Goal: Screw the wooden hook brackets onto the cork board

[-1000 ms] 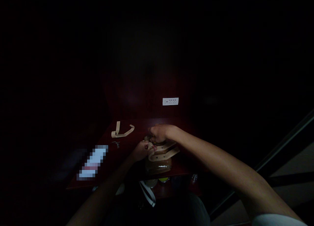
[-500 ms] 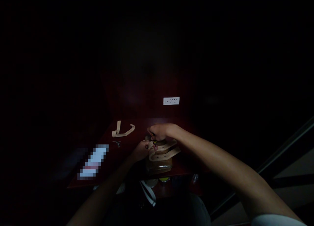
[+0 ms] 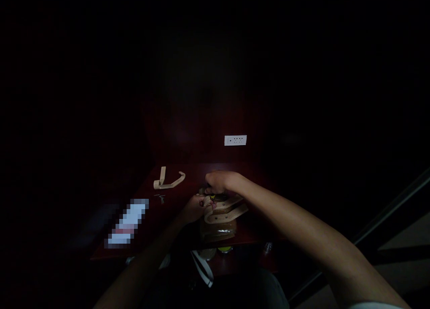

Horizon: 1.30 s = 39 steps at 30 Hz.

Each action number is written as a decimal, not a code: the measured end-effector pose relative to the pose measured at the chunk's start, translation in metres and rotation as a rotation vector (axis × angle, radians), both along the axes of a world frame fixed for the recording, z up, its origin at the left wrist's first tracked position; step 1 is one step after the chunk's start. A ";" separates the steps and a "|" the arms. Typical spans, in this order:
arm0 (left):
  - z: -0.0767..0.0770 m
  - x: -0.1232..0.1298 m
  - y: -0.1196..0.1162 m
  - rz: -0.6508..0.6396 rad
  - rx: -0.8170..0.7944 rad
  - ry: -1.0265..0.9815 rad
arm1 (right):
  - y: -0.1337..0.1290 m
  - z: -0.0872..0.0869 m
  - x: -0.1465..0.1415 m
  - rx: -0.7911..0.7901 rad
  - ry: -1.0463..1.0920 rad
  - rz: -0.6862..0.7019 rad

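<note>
Item: pale wooden piece [image 3: 228, 217], two bent strips with dark spots along them, curved at the end near your left hand; located toward the front of the dark red table [image 3: 188, 237], over a brown parcel [image 3: 218, 233] in shiny clear wrapping.

Your left hand [image 3: 194, 208]: fingers closed, pinching the curved end.

Your right hand [image 3: 217, 182]: fingers curled inward just above a small yellow item [image 3: 212, 196]; whether you grip it cannot be told, as your hand covers most of it.

Second wooden piece [image 3: 171, 184]: hook-ended, lying at the table's left rear. Several thin metal screws [image 3: 161, 198] beside it, nearer you.

Bright rectangle [image 3: 126, 224]: left front, pixelated, reddish band across it; any wording illegible.

Socket plate [image 3: 235, 140]: white, on the wall behind; dark openings in rows, any lettering too small to read.

Below the table edge: white strap [image 3: 203, 269], looped; round yellow-green item [image 3: 225, 249], partly hidden, any label too dim to read.
</note>
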<state>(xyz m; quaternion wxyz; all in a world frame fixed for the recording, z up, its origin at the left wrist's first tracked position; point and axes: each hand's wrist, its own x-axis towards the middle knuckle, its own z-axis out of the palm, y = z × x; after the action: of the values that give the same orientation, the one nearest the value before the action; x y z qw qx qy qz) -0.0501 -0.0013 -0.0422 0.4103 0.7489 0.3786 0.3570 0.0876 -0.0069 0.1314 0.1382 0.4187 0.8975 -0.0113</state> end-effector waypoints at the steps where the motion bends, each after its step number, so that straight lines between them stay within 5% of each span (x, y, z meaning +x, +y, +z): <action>1: 0.000 0.000 0.000 0.003 0.005 0.008 | 0.000 -0.001 0.001 0.012 0.004 -0.010; 9: 0.000 0.000 0.002 -0.011 0.054 0.012 | -0.004 0.003 0.006 -0.096 0.042 0.038; 20: 0.003 -0.001 -0.001 0.017 0.037 0.032 | 0.008 -0.006 0.006 0.020 0.029 -0.003; 24: 0.003 -0.001 -0.001 0.001 0.060 0.023 | 0.004 -0.002 0.002 -0.056 0.053 -0.091; 28: 0.004 -0.001 -0.002 0.006 0.035 0.032 | -0.003 0.001 0.005 -0.166 0.104 -0.020; 32: 0.002 -0.002 -0.001 0.013 0.080 0.029 | -0.005 0.001 0.009 -0.068 0.087 0.062; 39: 0.005 -0.002 -0.001 0.002 0.108 0.086 | 0.001 -0.006 0.011 0.028 0.032 -0.008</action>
<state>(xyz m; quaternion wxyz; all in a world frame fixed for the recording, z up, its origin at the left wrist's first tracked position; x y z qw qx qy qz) -0.0519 -0.0025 -0.0376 0.3523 0.7841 0.3768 0.3450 0.0987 -0.0056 0.1253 0.1180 0.4240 0.8979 -0.0060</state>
